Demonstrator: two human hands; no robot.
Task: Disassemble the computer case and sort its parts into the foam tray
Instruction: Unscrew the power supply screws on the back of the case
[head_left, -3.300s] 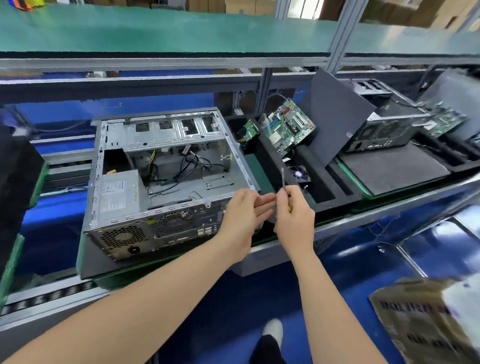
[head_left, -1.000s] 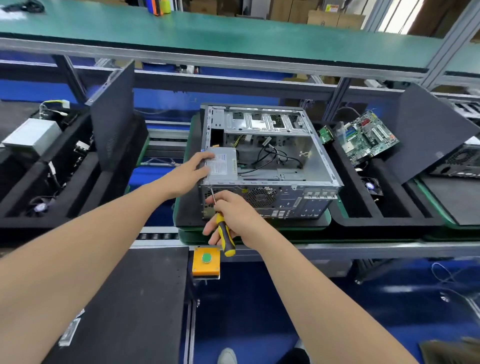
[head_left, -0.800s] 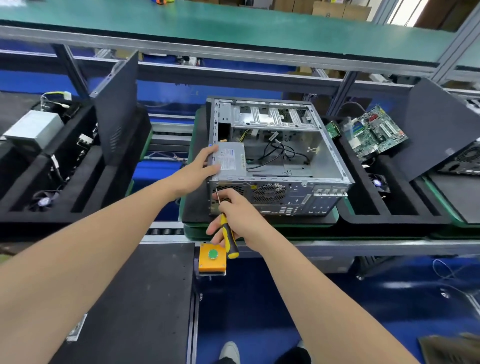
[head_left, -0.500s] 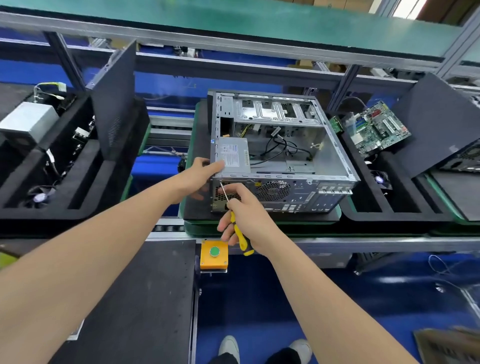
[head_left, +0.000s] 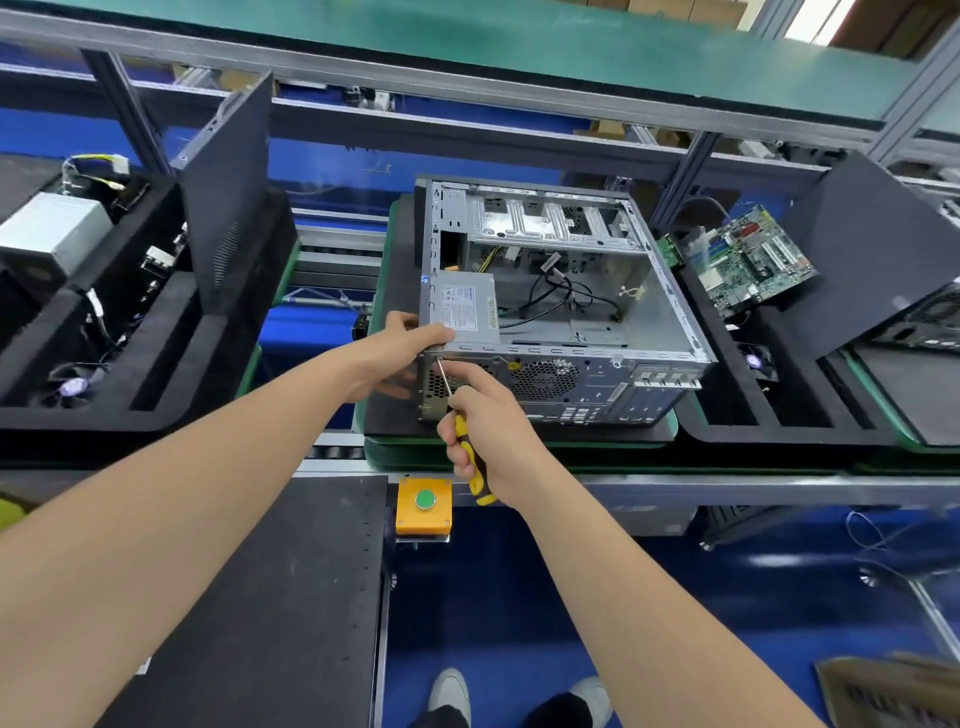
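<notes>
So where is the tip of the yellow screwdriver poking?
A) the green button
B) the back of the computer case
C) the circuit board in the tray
B: the right hand holds the screwdriver with its tip at the upper left corner of the computer case back panel.

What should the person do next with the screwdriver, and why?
Probably turn the screwdriver to loosen a screw: its tip sits at the rear corner of the computer case by the power supply, the right hand grips the handle, and the left hand holds that corner.
</notes>
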